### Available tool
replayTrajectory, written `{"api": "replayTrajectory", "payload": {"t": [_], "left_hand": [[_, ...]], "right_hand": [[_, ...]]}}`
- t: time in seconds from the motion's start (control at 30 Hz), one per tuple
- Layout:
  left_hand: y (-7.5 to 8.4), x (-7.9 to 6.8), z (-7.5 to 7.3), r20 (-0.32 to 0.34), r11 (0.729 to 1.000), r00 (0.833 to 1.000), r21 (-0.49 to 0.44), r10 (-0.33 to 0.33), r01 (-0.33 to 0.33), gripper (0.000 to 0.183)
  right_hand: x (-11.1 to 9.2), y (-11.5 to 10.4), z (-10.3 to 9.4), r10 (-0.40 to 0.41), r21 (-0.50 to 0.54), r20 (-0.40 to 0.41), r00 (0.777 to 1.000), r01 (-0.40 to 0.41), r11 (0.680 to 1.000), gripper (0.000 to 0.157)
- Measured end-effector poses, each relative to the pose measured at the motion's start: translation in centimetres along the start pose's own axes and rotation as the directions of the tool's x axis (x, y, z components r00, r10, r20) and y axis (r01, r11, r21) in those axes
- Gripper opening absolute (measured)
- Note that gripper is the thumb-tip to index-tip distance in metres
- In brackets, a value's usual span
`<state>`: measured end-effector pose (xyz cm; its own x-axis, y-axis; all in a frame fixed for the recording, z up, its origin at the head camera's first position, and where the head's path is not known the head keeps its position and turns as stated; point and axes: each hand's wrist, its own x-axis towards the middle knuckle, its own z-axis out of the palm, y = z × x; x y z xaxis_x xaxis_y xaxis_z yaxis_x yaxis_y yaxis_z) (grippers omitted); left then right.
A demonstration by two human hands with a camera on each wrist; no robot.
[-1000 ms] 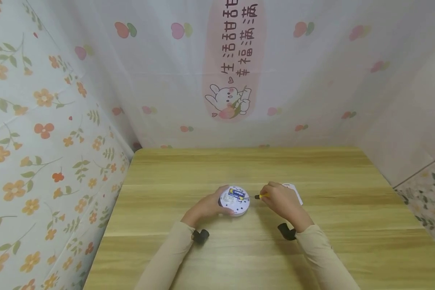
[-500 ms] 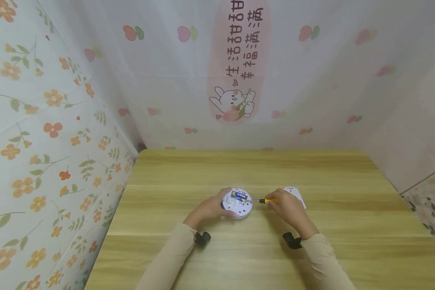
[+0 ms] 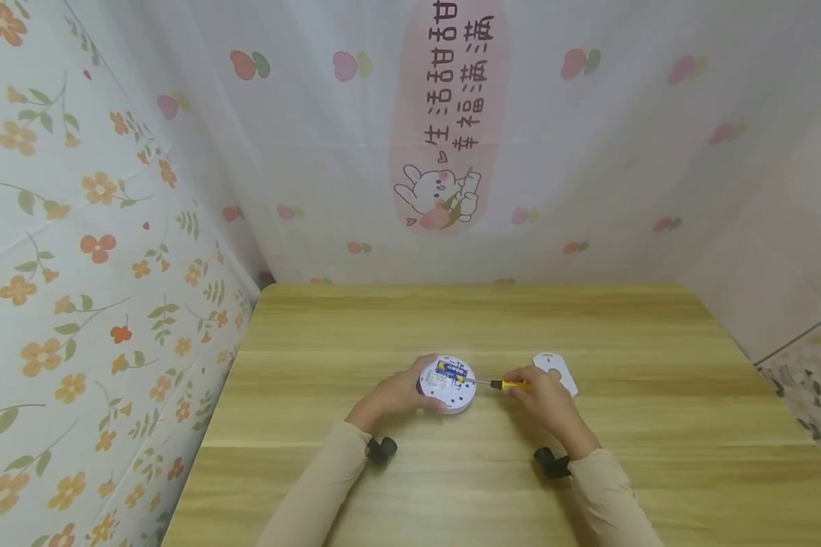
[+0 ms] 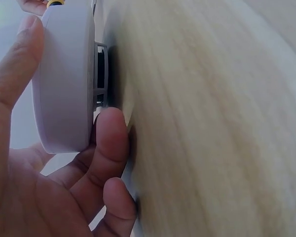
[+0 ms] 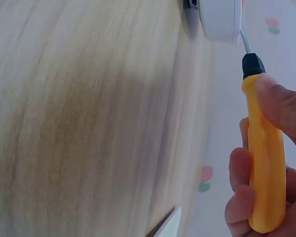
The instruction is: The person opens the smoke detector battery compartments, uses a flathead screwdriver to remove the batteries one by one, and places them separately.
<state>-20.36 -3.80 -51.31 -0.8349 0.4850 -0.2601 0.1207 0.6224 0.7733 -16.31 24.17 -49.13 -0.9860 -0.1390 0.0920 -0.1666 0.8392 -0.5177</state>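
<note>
My left hand (image 3: 398, 391) grips a round white smoke detector (image 3: 457, 403) by its edge, thumb on the upturned back and fingers underneath. A blue battery (image 3: 449, 370) shows in the back of the detector. In the left wrist view, a dark grille (image 4: 101, 74) on the detector's underside faces the wooden table. My right hand (image 3: 550, 403) holds a screwdriver (image 3: 508, 385) by its yellow handle (image 5: 265, 163), with the thumb near the black collar. Its thin metal shaft points left over the detector's back, with the tip right at the battery's end.
A flat white plate (image 3: 562, 371) with a round hole lies on the wooden table (image 3: 383, 319) beyond my right hand. Black wrist cameras (image 3: 381, 450) sit at both cuffs. Patterned curtains (image 3: 301, 152) hang behind the table and along its left side.
My right hand has shifted a little right and towards me, showing more of the screwdriver's handle and the white plate. My left hand still holds the detector; the head view has shifted slightly.
</note>
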Motion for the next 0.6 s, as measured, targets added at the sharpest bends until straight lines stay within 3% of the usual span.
{"api": "replayTrajectory", "payload": {"t": [0.43,0.6], "left_hand": [[0.0,-0.2,-0.2,-0.003,1.000,1.000,0.020,-0.002,0.002,0.099],[0.0,0.0,-0.1,-0.006,1.000,1.000,0.029,0.008,-0.008,0.100]], "right_hand": [[-0.1,-0.2,0.8,-0.036,0.004,0.039,0.999,0.036,0.999,0.019],[0.1,-0.5,1.3,-0.048,-0.034,-0.001,0.999,0.047,0.998,0.018]]}}
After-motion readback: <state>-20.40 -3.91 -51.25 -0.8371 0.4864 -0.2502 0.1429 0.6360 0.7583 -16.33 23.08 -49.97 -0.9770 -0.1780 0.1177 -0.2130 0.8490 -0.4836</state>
